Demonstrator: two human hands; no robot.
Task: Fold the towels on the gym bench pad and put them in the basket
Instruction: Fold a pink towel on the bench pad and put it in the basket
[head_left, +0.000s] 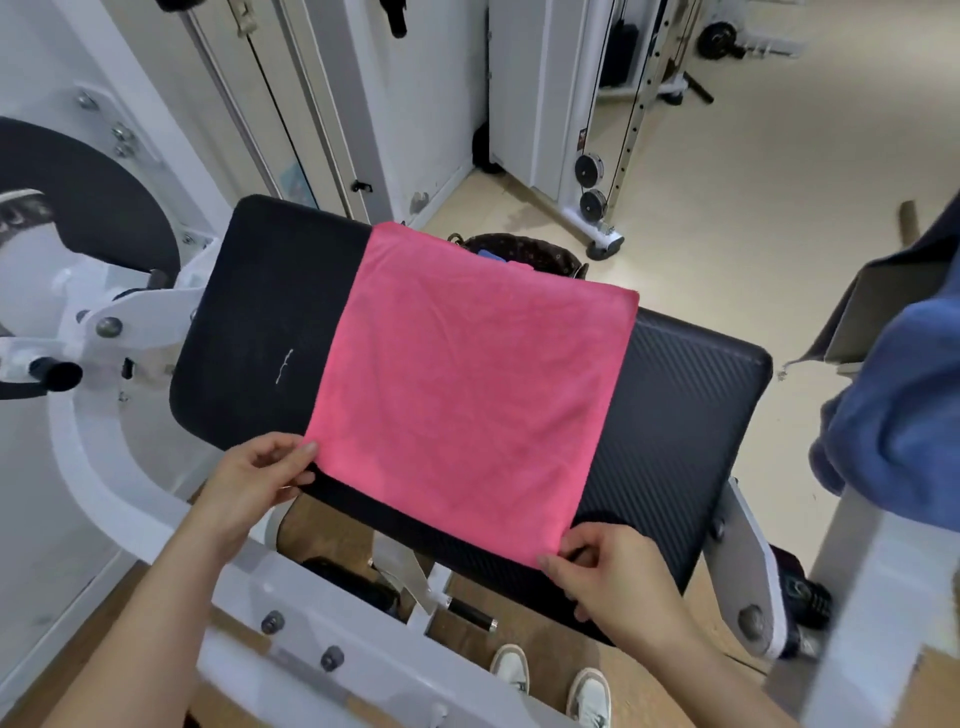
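A pink towel (467, 384) lies spread flat across the black gym bench pad (685, 410). My left hand (260, 475) pinches the towel's near left corner. My right hand (608, 566) pinches its near right corner at the pad's front edge. Behind the pad stands a dark patterned basket (540, 249), mostly hidden by the towel's far edge, with a blue cloth (491, 255) showing inside it.
White machine frame bars run to the left and below the pad. A pile of blue towels (898, 410) hangs on a white bar at the right. Cable-machine uprights stand behind on the pale floor. My shoes (550, 686) show below the pad.
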